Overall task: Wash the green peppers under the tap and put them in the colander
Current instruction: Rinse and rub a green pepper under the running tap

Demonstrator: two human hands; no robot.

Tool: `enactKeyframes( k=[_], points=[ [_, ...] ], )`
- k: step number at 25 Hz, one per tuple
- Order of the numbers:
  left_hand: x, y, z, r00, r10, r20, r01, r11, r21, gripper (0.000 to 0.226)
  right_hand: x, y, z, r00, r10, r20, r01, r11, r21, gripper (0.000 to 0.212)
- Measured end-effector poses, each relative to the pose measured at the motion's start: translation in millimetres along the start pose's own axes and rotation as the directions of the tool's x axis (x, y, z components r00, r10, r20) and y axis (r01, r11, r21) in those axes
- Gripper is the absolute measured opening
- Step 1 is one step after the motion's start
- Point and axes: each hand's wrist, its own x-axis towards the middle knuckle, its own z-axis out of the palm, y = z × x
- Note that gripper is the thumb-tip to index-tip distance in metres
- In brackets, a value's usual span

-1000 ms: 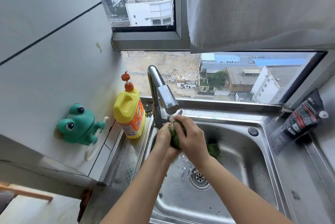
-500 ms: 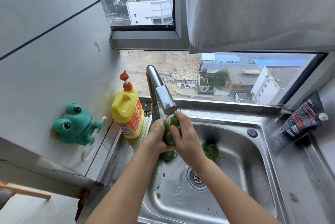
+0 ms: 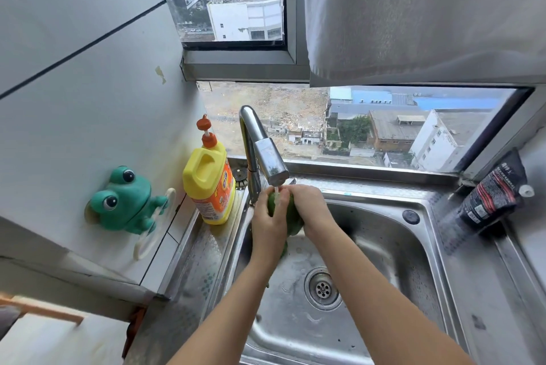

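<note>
A green pepper (image 3: 291, 217) is held between both hands right under the spout of the steel tap (image 3: 267, 158), and a thin stream of water runs onto it. My left hand (image 3: 269, 224) wraps its left side and my right hand (image 3: 311, 208) covers its right side. A bit of another green pepper (image 3: 284, 248) shows below my left wrist on the floor of the steel sink (image 3: 384, 246). My hands hide most of both peppers. No colander is in view.
A yellow detergent bottle (image 3: 211, 184) with an orange pump stands left of the tap. A green frog holder (image 3: 124, 202) sticks to the left wall. A black pouch (image 3: 493, 196) leans at the right corner. The drain (image 3: 323, 288) lies mid-sink.
My hands have turned the pepper under the water, and more of its green surface shows between them. The pepper seen earlier right of my hands is now hidden. The view shifted slightly.
</note>
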Motion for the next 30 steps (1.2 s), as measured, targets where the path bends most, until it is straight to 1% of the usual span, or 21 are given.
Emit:
enactKeyframes(
  k=[1, 2, 4, 5, 6, 7, 8, 10, 11, 12, 14, 16, 17, 19, 21, 22, 24, 26, 27, 29, 30],
  points=[
    [-1.8, 1.7, 0.0, 0.997, 0.059, -0.047, -0.058, 0.998, 0.032, 0.058, -1.6, 0.7, 4.1, 1.000, -0.012, 0.005, 0.012, 0.999, 0.032, 0.023],
    [-1.0, 5.0, -1.0, 0.991, 0.074, -0.109, -0.072, 0.997, 0.025, 0.049, -4.6, 3.5, 8.3, 0.997, -0.074, -0.018, 0.075, 0.995, 0.059, 0.026],
    [3.4, 18.3, -3.4, 0.986, 0.012, -0.167, -0.020, 0.999, -0.050, 0.025, -11.8, 16.3, 13.9, 0.950, -0.297, -0.099, 0.305, 0.949, 0.079, 0.033],
    [5.2, 25.9, -4.7, 0.989, -0.061, -0.133, 0.048, 0.994, -0.101, 0.018, -14.7, 22.3, 14.4, 0.909, -0.400, -0.115, 0.409, 0.910, 0.067, 0.032],
    [8.0, 31.5, -6.6, 0.986, -0.155, -0.069, 0.140, 0.973, -0.185, 0.019, -17.2, 26.6, 14.2, 0.870, -0.482, -0.102, 0.487, 0.872, 0.038, 0.027],
    [11.2, 36.7, -9.6, 0.962, -0.274, -0.002, 0.260, 0.916, -0.306, 0.021, -18.9, 30.4, 13.0, 0.838, -0.541, -0.071, 0.541, 0.841, -0.017, 0.018],
    [14.1, 42.0, -13.4, 0.914, -0.400, 0.076, 0.393, 0.820, -0.416, 0.022, -20.9, 32.8, 10.7, 0.802, -0.597, -0.020, 0.594, 0.800, -0.083, 0.009],
    [16.6, 49.2, -22.7, 0.763, -0.598, 0.245, 0.634, 0.619, -0.463, 0.020, -23.9, 37.4, 3.2, 0.694, -0.713, 0.100, 0.710, 0.654, -0.261, 0.025],
    [15.2, 50.9, -27.7, 0.701, -0.643, 0.308, 0.706, 0.565, -0.427, 0.020, -24.2, 39.7, -0.2, 0.648, -0.747, 0.151, 0.746, 0.582, -0.324, 0.036],
    [13.2, 50.6, -32.4, 0.675, -0.649, 0.350, 0.736, 0.566, -0.370, 0.020, -24.2, 40.8, -3.0, 0.620, -0.763, 0.183, 0.764, 0.533, -0.363, 0.043],
    [10.1, 49.1, -34.0, 0.697, -0.589, 0.409, 0.714, 0.620, -0.325, 0.024, -26.7, 40.5, -3.2, 0.601, -0.784, 0.159, 0.766, 0.506, -0.397, 0.040],
    [9.6, 42.5, -26.6, 0.778, -0.485, 0.400, 0.627, 0.641, -0.442, 0.032, -29.4, 33.6, 4.3, 0.632, -0.773, 0.046, 0.725, 0.570, -0.386, 0.021],
    [7.3, 39.3, -19.8, 0.833, -0.434, 0.344, 0.553, 0.681, -0.480, 0.034, -28.3, 27.0, 7.5, 0.688, -0.726, -0.016, 0.667, 0.640, -0.381, 0.012],
    [1.4, 31.0, -4.0, 0.915, -0.339, 0.217, 0.402, 0.797, -0.452, 0.033, -21.0, 7.4, 8.3, 0.841, -0.539, -0.049, 0.483, 0.788, -0.383, 0.012],
    [-4.3, 22.3, 4.8, 0.953, -0.271, 0.133, 0.302, 0.873, -0.384, 0.038, -13.5, -10.7, 5.4, 0.935, -0.354, -0.005, 0.312, 0.831, -0.460, 0.016],
    [-4.7, 21.1, 5.1, 0.960, -0.253, 0.120, 0.280, 0.884, -0.374, 0.038, -10.2, -15.9, 4.9, 0.953, -0.303, 0.027, 0.277, 0.826, -0.490, 0.017],
    [0.2, 24.6, 0.4, 0.960, -0.257, 0.108, 0.279, 0.882, -0.379, 0.030, -8.8, -15.0, 7.0, 0.944, -0.317, 0.090, 0.322, 0.827, -0.462, 0.015],
    [6.5, 40.0, -9.0, 0.937, -0.318, 0.143, 0.349, 0.867, -0.355, 0.029, -8.6, -1.3, 6.3, 0.906, -0.393, 0.157, 0.423, 0.854, -0.304, 0.006],
    [8.4, 49.5, -14.4, 0.914, -0.354, 0.197, 0.403, 0.850, -0.341, 0.030, -8.1, 4.4, 2.3, 0.893, -0.407, 0.195, 0.443, 0.872, -0.208, 0.007],
    [15.1, 57.2, -24.8, 0.864, -0.414, 0.288, 0.489, 0.826, -0.279, 0.027, -4.4, 11.5, -8.0, 0.890, -0.356, 0.283, 0.385, 0.921, -0.054, 0.038],
    [18.3, 58.5, -28.4, 0.834, -0.444, 0.328, 0.530, 0.809, -0.253, 0.024, -4.3, 13.2, -11.5, 0.890, -0.335, 0.309, 0.360, 0.932, -0.029, 0.049]
  ],
)
